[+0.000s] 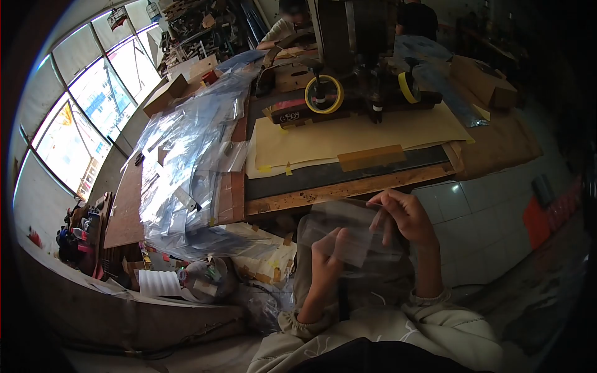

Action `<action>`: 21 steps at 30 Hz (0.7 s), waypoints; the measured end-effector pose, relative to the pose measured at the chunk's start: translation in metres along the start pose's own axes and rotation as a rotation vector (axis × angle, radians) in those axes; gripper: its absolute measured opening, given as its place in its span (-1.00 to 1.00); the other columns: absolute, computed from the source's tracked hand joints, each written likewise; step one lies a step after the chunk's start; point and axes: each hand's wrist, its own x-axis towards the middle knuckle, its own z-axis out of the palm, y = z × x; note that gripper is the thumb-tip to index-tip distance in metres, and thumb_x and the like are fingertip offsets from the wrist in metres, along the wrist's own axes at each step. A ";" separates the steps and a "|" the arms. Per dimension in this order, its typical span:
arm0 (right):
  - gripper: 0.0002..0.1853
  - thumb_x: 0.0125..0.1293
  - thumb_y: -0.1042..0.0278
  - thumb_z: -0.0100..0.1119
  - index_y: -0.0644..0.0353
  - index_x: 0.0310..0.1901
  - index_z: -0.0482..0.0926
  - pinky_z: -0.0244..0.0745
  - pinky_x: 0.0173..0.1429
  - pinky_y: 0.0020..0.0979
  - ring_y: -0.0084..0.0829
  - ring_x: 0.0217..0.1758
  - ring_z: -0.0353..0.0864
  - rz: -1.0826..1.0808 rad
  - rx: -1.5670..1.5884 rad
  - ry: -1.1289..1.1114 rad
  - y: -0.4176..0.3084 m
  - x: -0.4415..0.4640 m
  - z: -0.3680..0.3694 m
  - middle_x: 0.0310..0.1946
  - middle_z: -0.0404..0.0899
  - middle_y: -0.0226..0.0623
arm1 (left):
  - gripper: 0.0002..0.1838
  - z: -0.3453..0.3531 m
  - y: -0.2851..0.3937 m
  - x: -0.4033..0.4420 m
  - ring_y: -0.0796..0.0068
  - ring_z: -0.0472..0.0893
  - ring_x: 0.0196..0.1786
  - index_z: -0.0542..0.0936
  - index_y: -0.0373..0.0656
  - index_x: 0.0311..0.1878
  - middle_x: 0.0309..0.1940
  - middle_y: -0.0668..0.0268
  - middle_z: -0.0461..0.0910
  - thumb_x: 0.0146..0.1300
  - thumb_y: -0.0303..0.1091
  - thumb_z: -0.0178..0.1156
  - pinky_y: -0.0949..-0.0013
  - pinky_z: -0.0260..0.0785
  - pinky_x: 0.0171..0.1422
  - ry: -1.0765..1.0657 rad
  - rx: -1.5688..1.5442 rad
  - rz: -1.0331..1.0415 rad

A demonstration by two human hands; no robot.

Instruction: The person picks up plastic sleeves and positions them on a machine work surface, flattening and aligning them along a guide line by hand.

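Observation:
Above my lap I hold a thin clear plastic sheet (356, 250), perhaps a bag; its exact shape is hard to make out. My left hand (328, 256) is closed on its near left part, with thumb and forefinger upward. At its far right corner my right hand (405, 214) pinches the plastic between thumb and fingertips. Beyond both hands is the wooden front edge (348, 189) of the press table. On that table lie pale yellow sheets (298, 143) with a brown tape strip (371, 158) at their front.
A dark press (373, 102) with yellow rings (324, 94) stands over the table. Clear plastic pieces (186, 155) cover the left worktop. A cardboard box (482, 81) sits at right. A white foam roll (158, 283) is low left. Two people (416, 22) are behind the press.

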 end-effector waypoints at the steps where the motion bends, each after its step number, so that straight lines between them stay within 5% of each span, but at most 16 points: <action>1: -0.52 0.55 0.03 -0.12 0.40 -0.07 0.55 0.50 -0.51 -0.53 -0.47 -0.62 0.63 -0.030 0.021 0.043 0.004 0.004 0.002 -0.41 0.68 -0.08 | -0.64 0.001 0.002 0.003 0.73 0.41 -0.47 0.55 -0.39 -0.38 -0.57 0.39 0.51 0.50 -0.31 0.01 0.53 0.25 -0.38 -0.001 0.011 0.003; 21: -0.49 0.56 0.02 -0.19 0.41 -0.10 0.54 0.54 -0.46 -0.51 -0.48 -0.51 0.67 -0.016 0.054 0.085 0.014 0.010 -0.008 -0.47 0.64 -0.13 | -0.69 0.009 0.002 0.018 0.71 0.44 -0.51 0.54 -0.34 -0.38 -0.61 0.33 0.52 0.46 -0.32 0.06 0.50 0.28 -0.41 -0.033 0.126 0.132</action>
